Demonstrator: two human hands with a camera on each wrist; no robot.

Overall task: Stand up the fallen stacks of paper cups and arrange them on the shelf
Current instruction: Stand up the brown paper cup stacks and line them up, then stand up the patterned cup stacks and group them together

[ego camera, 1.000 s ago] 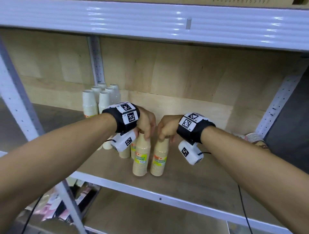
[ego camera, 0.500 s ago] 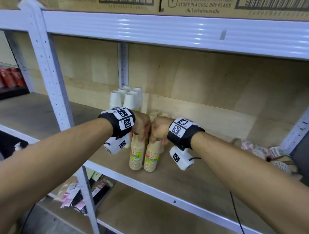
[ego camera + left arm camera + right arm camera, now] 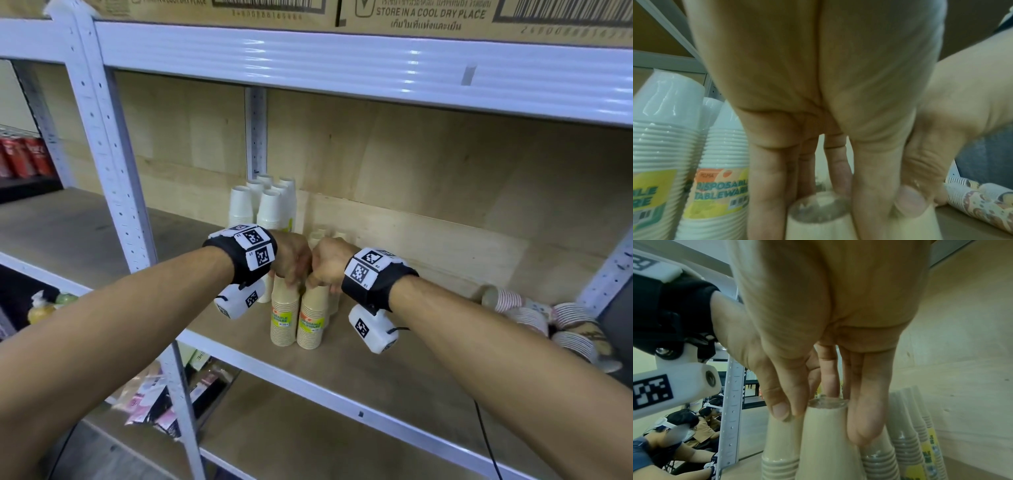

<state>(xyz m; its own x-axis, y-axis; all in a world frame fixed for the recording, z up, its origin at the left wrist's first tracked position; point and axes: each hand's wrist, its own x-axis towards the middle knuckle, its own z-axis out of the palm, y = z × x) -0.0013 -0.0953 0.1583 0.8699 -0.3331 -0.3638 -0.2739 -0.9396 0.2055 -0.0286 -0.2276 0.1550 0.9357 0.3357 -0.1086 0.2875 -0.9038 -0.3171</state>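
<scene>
Left hand (image 3: 293, 255) fingers wrapped round top of left tan cup stack (image 3: 283, 317). Right hand (image 3: 328, 262) fingers wrapped round top of right tan cup stack (image 3: 311, 320). Both upright, touching, on shelf (image 3: 394, 373).

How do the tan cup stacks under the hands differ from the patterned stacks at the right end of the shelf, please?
The tan stacks stand upright; the patterned stacks lie on their sides. The tan ones are plain with a yellow-green label; the patterned ones carry red stripes or brown prints. The left hand and right hand each hold a tan stack by its top; nothing touches the patterned ones. Both are stacks of nested cups on the same shelf.
</scene>
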